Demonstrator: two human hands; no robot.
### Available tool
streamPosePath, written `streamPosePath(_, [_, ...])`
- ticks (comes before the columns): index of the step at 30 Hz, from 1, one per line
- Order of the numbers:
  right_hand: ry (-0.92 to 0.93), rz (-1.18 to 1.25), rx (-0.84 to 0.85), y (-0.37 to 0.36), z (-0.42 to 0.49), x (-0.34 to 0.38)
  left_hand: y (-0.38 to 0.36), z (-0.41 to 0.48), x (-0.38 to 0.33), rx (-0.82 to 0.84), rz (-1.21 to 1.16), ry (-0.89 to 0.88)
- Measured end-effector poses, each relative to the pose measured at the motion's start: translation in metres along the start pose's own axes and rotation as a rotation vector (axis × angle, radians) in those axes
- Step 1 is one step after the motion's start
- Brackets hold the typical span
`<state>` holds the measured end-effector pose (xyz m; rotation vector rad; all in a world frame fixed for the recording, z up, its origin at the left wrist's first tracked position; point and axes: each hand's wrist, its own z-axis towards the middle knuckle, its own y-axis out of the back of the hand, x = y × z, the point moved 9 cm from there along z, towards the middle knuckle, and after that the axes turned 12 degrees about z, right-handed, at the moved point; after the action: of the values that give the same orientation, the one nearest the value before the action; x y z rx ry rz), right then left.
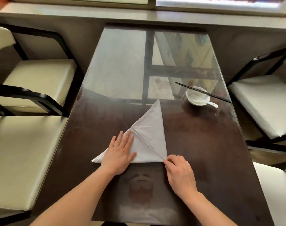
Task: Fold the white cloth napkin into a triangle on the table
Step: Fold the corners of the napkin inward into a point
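Note:
The white cloth napkin (151, 128) lies on the dark glass-topped table (204, 144), folded into a tall triangle with its tip pointing away from me. A smaller flap is folded over its near left part, leaving a diagonal edge across it. My left hand (120, 153) lies flat on that flap, fingers straight and spread. My right hand (179, 173) pinches the napkin's near right corner between thumb and fingertips.
A white bowl (197, 97) with a white spoon (210, 103) in it stands at the right, black chopsticks (204, 92) laid across its rim. Cream-cushioned chairs with black frames (33, 88) flank the table on both sides. A window sill runs along the far end.

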<state>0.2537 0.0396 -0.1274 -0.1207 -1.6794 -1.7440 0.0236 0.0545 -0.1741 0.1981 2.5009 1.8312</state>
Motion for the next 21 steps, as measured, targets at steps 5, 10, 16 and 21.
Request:
streamPosePath(5, [0.040,-0.018,0.004,0.0009,-0.0049,-0.0014,-0.0058,-0.0006,0.0036,0.020,0.035,0.006])
streamPosePath(10, [0.023,-0.022,0.019,-0.0014,-0.0085,-0.0066,-0.0050,-0.0018,0.0046,0.014,0.031,0.005])
streamPosePath(16, [0.091,-0.093,0.012,0.0000,-0.0100,-0.0042,-0.0052,-0.0041,0.0077,0.001,0.050,0.003])
streamPosePath(21, [0.109,-0.104,0.034,0.0020,-0.0037,-0.0036,-0.0058,-0.0045,0.0070,0.009,0.051,-0.009])
